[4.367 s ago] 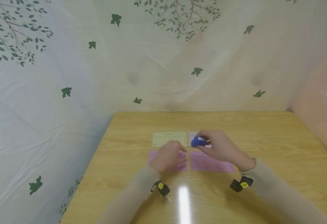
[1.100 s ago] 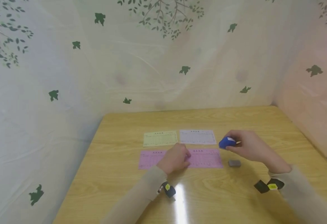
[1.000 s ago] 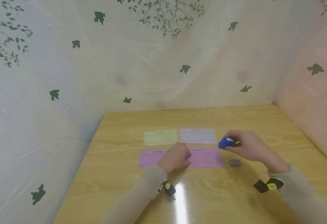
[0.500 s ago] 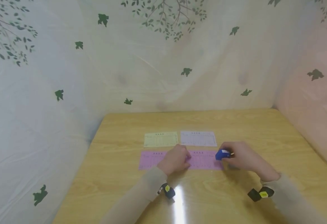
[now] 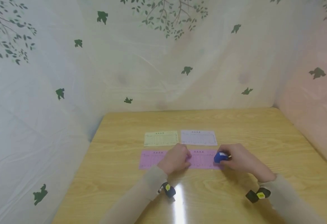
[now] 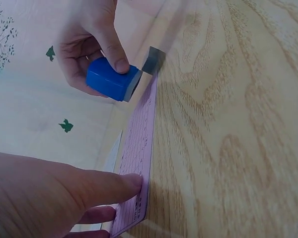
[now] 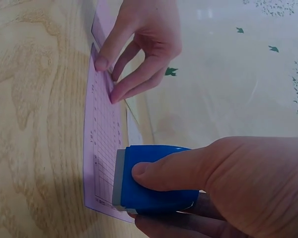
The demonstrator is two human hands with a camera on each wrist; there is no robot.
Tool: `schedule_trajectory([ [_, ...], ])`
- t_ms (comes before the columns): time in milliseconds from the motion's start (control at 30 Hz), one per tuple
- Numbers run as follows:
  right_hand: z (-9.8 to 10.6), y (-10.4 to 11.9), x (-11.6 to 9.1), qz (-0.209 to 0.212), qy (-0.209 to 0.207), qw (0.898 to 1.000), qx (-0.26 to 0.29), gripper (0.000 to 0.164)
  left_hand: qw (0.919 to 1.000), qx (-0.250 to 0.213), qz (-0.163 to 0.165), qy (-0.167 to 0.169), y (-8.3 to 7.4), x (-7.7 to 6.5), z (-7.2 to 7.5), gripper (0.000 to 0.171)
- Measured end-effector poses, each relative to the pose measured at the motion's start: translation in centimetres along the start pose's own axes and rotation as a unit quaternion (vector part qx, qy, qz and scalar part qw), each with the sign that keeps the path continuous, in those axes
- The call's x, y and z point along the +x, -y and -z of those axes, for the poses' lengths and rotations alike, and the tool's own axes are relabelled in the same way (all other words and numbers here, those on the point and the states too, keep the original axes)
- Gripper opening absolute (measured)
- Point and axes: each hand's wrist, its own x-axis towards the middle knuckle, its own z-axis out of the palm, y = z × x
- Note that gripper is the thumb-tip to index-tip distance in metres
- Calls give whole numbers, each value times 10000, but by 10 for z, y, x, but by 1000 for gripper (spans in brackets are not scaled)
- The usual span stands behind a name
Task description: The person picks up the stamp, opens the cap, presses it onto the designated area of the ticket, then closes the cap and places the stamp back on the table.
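Observation:
In the head view my right hand [image 5: 237, 158] grips a blue stamp [image 5: 220, 157] over the right end of the right pink slip [image 5: 204, 159]. Thumb and fingers clasp its sides, and its grey-edged face [image 7: 119, 178] points toward the paper in the right wrist view. Whether it touches the slip I cannot tell. My left hand [image 5: 175, 158] rests with extended fingers on that slip's left end, the thumb [image 6: 131, 184] touching its edge. A small grey block [image 6: 153, 60] stands near the slip's far end in the left wrist view; my right hand hides it in the head view.
A yellow slip [image 5: 161, 138] and a pale lilac slip [image 5: 198, 137] lie side by side behind the pink ones. Another pink slip [image 5: 150, 159] lies partly under my left forearm's side. The wooden table [image 5: 124, 193] meets a leaf-patterned cloth backdrop [image 5: 158, 77].
My right hand with the stamp has come from over the lilac slip, out to its right, then down and left over the pink slip. My left hand shifted right earlier, then stayed.

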Motion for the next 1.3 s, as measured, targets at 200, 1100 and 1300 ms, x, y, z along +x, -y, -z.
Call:
schedule_trajectory([
  [200, -5, 1, 2, 78, 54, 9999, 44, 22, 10000, 10, -13, 6, 0, 0, 1, 33],
  [1100, -6, 9, 6, 129, 53, 9995, -278, 24, 9999, 112, 110, -19, 1, 1, 1, 34],
  [1300, -11, 4, 1, 239, 32, 9993, -298, 19, 10000, -3, 29, 53, 0, 0, -2, 31],
])
